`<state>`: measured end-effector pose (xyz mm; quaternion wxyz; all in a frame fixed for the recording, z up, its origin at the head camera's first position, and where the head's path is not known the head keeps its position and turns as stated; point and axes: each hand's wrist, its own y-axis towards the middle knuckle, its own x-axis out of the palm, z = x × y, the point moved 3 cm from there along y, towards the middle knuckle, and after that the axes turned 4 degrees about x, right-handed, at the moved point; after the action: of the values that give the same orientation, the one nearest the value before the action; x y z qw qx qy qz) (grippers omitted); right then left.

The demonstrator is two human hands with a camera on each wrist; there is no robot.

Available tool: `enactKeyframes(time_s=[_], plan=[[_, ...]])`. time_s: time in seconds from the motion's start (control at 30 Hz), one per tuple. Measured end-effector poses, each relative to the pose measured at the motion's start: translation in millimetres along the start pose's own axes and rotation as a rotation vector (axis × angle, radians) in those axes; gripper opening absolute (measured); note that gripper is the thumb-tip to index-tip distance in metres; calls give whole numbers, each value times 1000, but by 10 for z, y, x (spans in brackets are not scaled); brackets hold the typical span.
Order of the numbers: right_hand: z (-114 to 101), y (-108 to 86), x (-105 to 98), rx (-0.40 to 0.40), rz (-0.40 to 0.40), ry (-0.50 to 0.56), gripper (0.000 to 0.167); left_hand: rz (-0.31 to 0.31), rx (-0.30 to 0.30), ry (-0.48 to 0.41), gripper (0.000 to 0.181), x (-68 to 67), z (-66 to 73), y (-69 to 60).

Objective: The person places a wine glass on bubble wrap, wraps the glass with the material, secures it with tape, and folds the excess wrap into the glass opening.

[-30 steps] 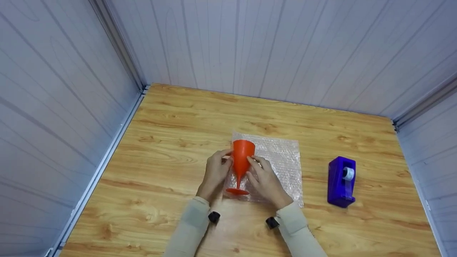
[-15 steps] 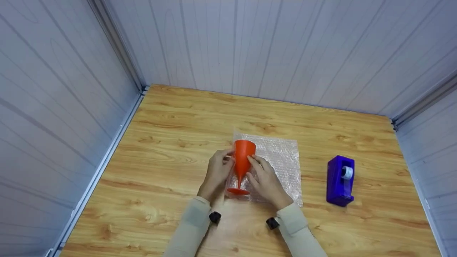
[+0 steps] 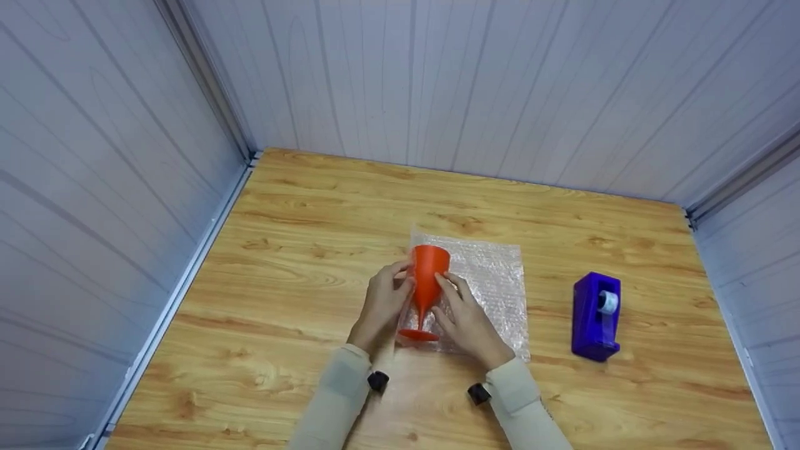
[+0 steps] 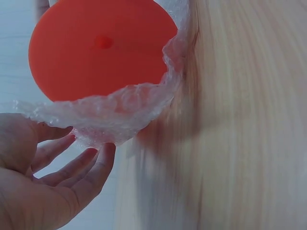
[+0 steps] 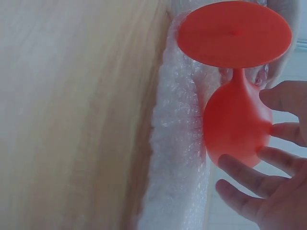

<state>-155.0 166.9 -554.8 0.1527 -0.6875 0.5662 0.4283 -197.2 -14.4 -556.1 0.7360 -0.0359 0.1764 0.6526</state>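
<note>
An orange-red plastic goblet (image 3: 428,275) lies on its side on a sheet of bubble wrap (image 3: 494,281), with its rim away from me and its round foot (image 5: 235,33) towards me. My left hand (image 3: 384,300) holds the left edge of the wrap, which curls up against the goblet (image 4: 103,52); in the left wrist view, the fingers are on the wrap's outer side. My right hand (image 3: 465,315) rests extended fingertips on the right side of the bowl (image 5: 237,124), its thumb near the stem. The goblet's underside is hidden.
A blue-purple tape dispenser (image 3: 595,317) with a roll of clear tape stands on the wooden tabletop (image 3: 312,206), right of the wrap. Pale panel walls (image 3: 400,81) rise at the back and on both sides.
The goblet has shifted slightly to the right, and my left hand with the raised edge of the bubble wrap has moved along with it. My right hand stays almost in place against the bowl.
</note>
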Motion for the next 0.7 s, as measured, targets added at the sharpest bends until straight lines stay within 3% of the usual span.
enactKeyframes(time_s=[0.33,0.7], plan=[[82,-96,-8,69,-48,38,71,4,32,54,36,76,66,-6],[102,-136,-33,55,-36,32,73,11,30,153,35,139,106,3]])
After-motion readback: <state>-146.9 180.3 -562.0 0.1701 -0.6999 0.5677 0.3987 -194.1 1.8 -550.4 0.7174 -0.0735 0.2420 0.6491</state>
